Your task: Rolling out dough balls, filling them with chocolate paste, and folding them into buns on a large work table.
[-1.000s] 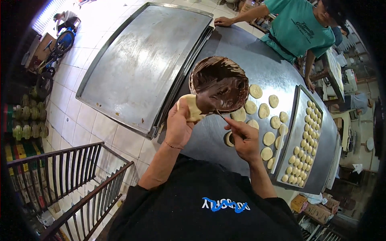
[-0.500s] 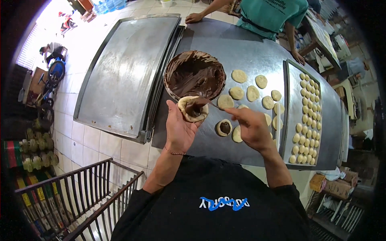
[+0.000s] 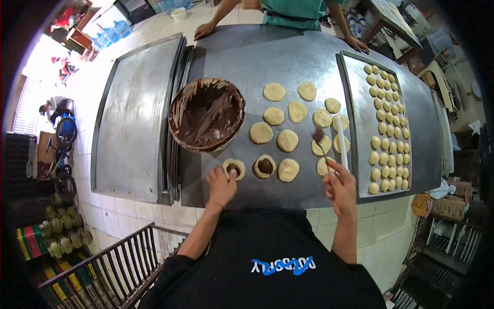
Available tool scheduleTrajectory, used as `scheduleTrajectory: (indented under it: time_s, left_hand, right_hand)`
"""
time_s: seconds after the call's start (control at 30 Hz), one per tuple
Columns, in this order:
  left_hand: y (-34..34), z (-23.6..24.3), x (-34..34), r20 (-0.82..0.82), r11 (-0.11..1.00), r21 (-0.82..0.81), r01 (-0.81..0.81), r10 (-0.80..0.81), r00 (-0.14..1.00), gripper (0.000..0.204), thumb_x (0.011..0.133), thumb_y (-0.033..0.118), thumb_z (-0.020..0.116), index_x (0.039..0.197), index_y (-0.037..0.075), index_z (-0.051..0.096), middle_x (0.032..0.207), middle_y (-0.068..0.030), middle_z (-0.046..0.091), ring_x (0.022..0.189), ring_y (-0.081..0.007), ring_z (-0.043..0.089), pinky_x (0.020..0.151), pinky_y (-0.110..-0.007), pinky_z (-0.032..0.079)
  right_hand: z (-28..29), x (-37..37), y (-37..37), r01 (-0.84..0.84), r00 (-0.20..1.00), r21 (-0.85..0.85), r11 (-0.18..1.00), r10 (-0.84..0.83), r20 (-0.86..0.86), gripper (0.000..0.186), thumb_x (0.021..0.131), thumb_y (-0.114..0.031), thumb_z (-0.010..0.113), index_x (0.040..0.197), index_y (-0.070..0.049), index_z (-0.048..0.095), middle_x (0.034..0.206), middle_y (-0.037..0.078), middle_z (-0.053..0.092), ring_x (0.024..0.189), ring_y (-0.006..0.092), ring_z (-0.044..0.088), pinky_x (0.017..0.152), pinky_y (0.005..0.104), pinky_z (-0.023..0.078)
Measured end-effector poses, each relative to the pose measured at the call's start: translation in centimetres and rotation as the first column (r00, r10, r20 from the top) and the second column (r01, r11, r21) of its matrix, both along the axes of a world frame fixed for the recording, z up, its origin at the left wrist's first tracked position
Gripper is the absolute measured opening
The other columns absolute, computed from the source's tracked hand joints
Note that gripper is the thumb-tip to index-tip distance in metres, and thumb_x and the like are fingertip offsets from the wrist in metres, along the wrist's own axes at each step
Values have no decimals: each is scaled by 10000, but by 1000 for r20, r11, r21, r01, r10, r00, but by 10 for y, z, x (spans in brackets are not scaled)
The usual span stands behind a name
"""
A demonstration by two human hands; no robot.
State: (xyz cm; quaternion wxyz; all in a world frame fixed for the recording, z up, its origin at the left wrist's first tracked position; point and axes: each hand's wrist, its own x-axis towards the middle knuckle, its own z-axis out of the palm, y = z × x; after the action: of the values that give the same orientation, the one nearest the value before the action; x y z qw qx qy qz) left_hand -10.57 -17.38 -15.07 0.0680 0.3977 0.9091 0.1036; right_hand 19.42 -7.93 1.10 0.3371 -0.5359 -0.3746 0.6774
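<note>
Head view: left hand on the steel table, fingertips resting on a filled dough disc with chocolate at its centre; the fingers lie loosely open on it. A second filled disc sits just beside, then plain discs in rows. Right hand is closed around a spatula, its tip dark with chocolate, above the discs. Bowl of chocolate stands beyond the left hand. Tray of dough balls at right. Another person's hands rest on the far edge.
</note>
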Motion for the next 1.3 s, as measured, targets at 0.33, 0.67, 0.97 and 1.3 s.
scheduleTrajectory:
  time_s: [0.33, 0.67, 0.97, 1.3]
  left_hand:
    - [158, 6, 19, 849, 936, -14, 352, -175, 498, 424, 814, 285, 669, 1106, -13, 597, 982, -178, 657, 868, -292, 641, 728, -421, 508]
    - [-67, 91, -21, 851, 814, 85, -575, -360, -384, 342, 930, 195, 599, 1189, -17, 530, 1068, -82, 634, 984, -187, 616, 837, -314, 522]
    - [-113, 62, -79, 963, 530, 142, -836, -268, -7, 250, 963, 220, 546, 1114, 23, 576, 1008, -75, 639, 902, -182, 627, 778, -310, 525]
    - [-38, 129, -111, 849, 447, 242, -861, -527, -35, 491, 1024, 406, 291, 1198, 11, 526, 1168, -102, 582, 1097, -223, 562, 965, -360, 438]
  right_hand:
    - [35, -52, 13, -66, 997, 195, 979, 74, -30, 326, 934, -50, 517, 1258, -44, 559, 740, 3, 584, 499, 5, 334, 434, 153, 263]
    - [10, -278, 60, -951, 308, 310, -2, 125, 943, 159, 787, -95, 538, 821, -22, 675, 793, 204, 661, 784, 356, 666, 685, 427, 537]
    - [14, -280, 27, -961, 278, 265, 85, 287, 917, 196, 756, -81, 515, 818, 6, 679, 788, 235, 644, 745, 398, 643, 698, 441, 530]
    - [5, -236, -10, -657, 751, 552, 513, 391, 531, 290, 850, 17, 550, 1118, -14, 655, 889, 170, 695, 798, 213, 690, 710, 283, 528]
